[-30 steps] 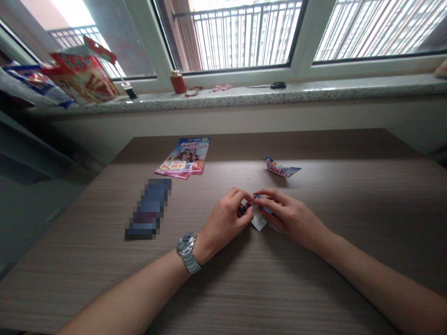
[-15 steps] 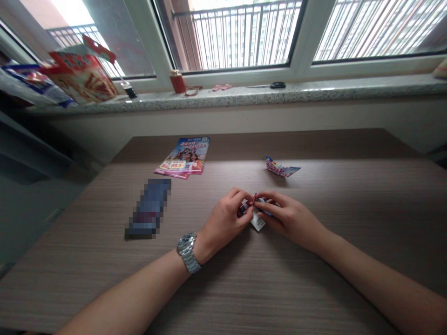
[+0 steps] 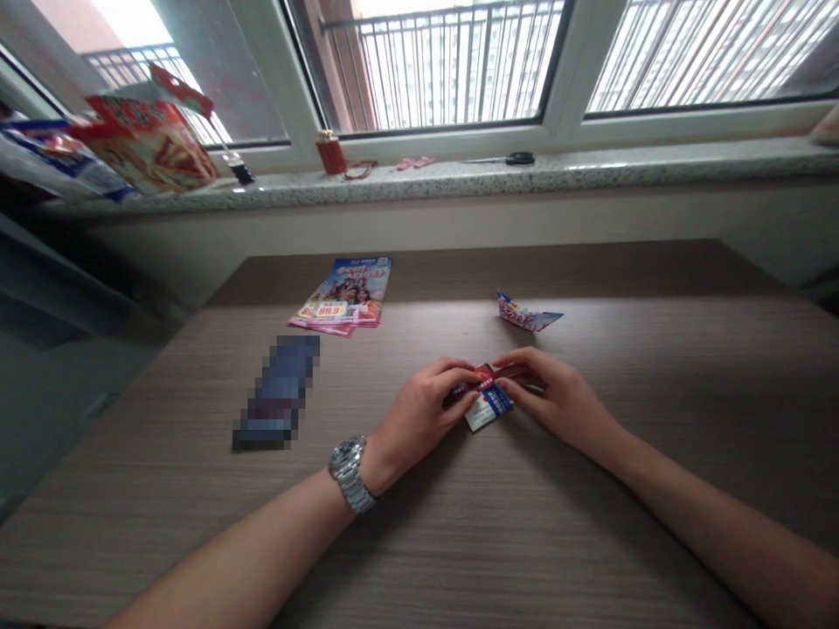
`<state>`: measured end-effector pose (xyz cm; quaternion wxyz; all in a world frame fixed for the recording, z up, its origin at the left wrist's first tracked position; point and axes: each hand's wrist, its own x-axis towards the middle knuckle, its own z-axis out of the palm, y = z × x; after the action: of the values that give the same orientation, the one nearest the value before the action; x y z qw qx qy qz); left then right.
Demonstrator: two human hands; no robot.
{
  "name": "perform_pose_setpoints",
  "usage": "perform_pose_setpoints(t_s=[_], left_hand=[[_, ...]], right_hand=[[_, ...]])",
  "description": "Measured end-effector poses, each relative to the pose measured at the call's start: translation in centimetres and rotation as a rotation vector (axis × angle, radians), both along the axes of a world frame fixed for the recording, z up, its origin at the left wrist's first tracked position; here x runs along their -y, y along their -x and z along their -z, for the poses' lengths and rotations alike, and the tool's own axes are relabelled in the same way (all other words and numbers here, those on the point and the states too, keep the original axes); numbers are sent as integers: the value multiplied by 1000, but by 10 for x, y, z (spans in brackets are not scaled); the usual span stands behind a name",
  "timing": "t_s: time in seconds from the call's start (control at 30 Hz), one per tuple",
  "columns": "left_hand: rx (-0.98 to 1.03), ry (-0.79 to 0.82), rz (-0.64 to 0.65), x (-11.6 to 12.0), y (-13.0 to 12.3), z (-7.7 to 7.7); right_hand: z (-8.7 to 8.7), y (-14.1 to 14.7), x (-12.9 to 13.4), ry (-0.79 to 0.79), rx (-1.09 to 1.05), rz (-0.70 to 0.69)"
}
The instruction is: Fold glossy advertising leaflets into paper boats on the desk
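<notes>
A small folded piece of printed paper [image 3: 488, 406], white, blue and red, is held between my two hands just above or on the table. My left hand [image 3: 436, 397], with a metal watch at its wrist, pinches the paper's left side between thumb and fingers. From the right, my right hand [image 3: 551, 389] grips the other side, its thumb near the middle of the paper. Fingers hide both ends of the paper. Beyond my hands a folded paper boat [image 3: 528, 316] in the same bright print lies on the table.
Printed flyers [image 3: 350, 293] lie stacked at the back left of the wooden table [image 3: 419, 542]. A blurred dark flat object [image 3: 279, 393] is left of my hands. On the windowsill [image 3: 459, 183] are snack bags [image 3: 154, 144], a red lighter-like container [image 3: 331, 153] and scissors [image 3: 517, 159].
The paper between my hands has turned and opened out somewhat, showing more of its blue and red print. My right hand's fingers have shifted their hold.
</notes>
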<state>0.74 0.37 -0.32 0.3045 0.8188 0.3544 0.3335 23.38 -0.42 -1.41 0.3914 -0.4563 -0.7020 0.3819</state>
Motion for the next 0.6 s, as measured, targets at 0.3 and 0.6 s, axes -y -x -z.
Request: perform_pose_setpoints(t_s=[0.3,0.6], left_hand=[[83,-90,53,1,0,-1],[98,117,-32,1,6,-3]], right_hand=[[-2,1,-3,105,27,43],[-3,0,0,-59,-56,79]])
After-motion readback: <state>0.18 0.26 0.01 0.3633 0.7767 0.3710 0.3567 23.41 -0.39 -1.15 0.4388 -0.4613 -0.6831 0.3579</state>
